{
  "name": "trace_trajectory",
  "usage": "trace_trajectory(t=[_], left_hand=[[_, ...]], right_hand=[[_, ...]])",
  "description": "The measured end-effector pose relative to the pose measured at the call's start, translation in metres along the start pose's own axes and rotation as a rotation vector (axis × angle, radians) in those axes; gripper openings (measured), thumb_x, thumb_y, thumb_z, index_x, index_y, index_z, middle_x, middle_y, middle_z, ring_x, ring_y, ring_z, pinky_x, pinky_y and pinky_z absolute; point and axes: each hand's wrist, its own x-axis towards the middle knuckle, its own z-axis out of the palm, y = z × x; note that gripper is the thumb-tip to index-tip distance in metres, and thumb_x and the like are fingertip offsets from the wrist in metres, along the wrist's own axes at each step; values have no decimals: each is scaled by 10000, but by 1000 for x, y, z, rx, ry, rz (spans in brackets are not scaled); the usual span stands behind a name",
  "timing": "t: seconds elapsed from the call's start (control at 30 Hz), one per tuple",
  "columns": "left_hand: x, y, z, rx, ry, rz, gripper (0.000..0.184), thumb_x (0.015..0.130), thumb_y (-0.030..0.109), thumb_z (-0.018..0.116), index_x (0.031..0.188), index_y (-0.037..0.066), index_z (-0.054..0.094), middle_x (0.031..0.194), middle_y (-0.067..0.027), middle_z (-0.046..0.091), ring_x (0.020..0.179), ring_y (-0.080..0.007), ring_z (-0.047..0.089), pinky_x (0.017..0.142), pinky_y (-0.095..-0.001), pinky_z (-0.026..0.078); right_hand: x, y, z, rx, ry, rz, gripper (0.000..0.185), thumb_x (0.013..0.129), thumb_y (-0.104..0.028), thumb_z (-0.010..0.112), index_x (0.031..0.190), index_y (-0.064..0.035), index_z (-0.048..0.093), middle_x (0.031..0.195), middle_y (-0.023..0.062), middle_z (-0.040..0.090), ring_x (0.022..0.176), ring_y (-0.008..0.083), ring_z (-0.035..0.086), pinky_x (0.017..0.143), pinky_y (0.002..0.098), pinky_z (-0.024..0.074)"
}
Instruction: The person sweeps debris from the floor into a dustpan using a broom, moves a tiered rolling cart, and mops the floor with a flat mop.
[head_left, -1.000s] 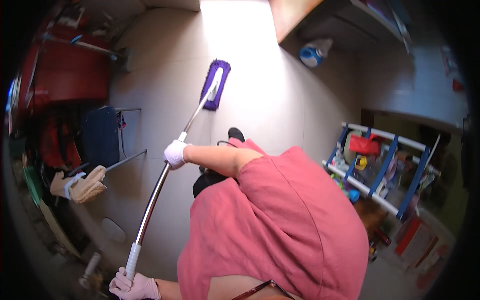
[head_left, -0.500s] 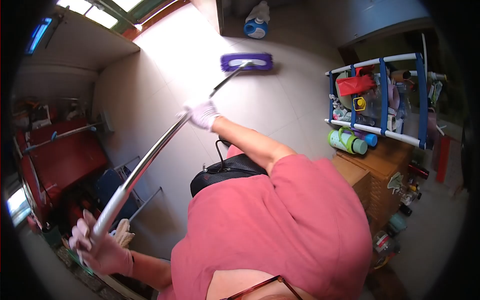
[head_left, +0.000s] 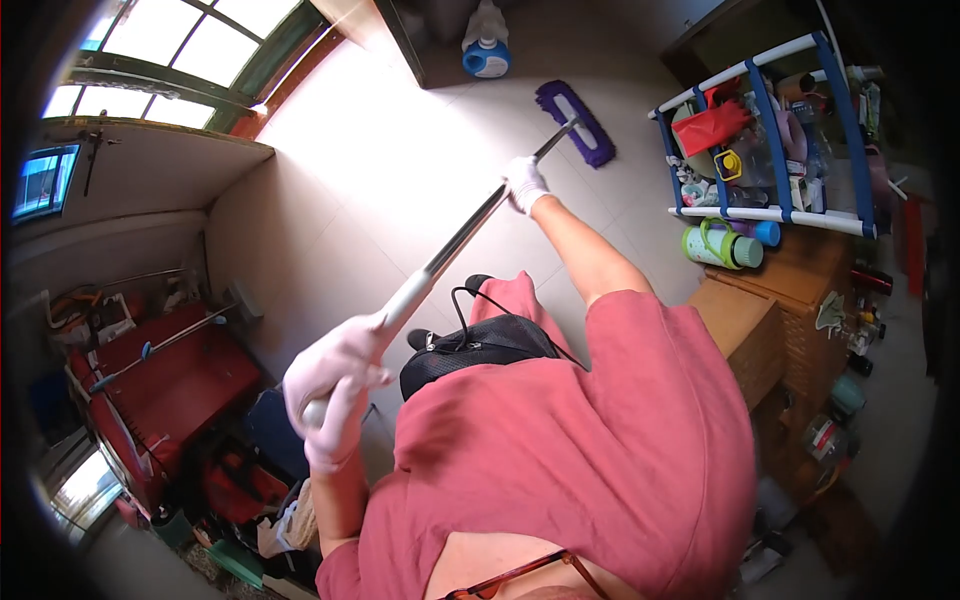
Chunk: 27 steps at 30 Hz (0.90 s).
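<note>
A flat mop with a fluffy purple head (head_left: 592, 140) rests on the pale tiled floor (head_left: 400, 200), its head angled on the floor ahead of me. Its metal and grey handle (head_left: 465, 235) runs diagonally back toward my body. My right hand (head_left: 525, 185), in a white glove, is closed around the shaft partway down. Near the top end, my gloved left hand (head_left: 330, 388) wraps around the grey grip, and the rounded handle tip pokes out below the palm. A black bag (head_left: 480, 352) hangs at my waist.
A blue jug (head_left: 486, 58) stands by the far wall. On the right, a blue-and-white rack (head_left: 768, 140) holds bottles and red gloves, beside a green flask (head_left: 722, 247) and a wooden cabinet (head_left: 745, 325). Red furniture (head_left: 170, 390) and clutter fill the left.
The mop head has shifted right and turned from sideways to a slant. My right hand moved right and up; my left hand moved up and right, from loosely spread fingers to a wrapped grip.
</note>
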Motion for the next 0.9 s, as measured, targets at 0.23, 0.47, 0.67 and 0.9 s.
trace_trajectory(t=[0.23, 0.47, 0.67, 0.9], left_hand=[[-79, 62, -122, 33, 117, 70, 277, 859, 209, 460, 713, 27, 609, 689, -122, 546, 777, -283, 553, 819, -437, 397], [-144, 130, -242, 152, 157, 253, 223, 896, 238, 437, 728, 106, 500, 618, 13, 391, 591, -138, 373, 694, -366, 344], [-132, 115, -317, 13, 85, 384, 226, 904, 247, 426, 739, 112, 498, 607, 17, 372, 581, -137, 367, 684, -350, 349], [-17, 30, -293, -28, 100, 325, 267, 897, 233, 448, 714, 61, 540, 602, -41, 458, 578, -176, 436, 700, -411, 421]], right_hand=[[-134, -34, 193, -1389, -475, -692, 182, 780, -253, 528, 838, -142, 660, 850, 112, 665, 808, 272, 642, 682, 384, 504], [-222, -21, 374, -1241, -851, -845, 238, 671, -339, 690, 680, -109, 633, 665, 135, 622, 683, 352, 616, 651, 430, 504], [-226, -55, 395, -1319, -775, -754, 254, 694, -357, 680, 739, -109, 647, 723, 133, 640, 726, 340, 624, 683, 427, 503], [-101, -79, 311, -1361, -255, -664, 186, 722, -305, 631, 725, -119, 614, 727, 123, 614, 638, 317, 596, 615, 412, 488]])
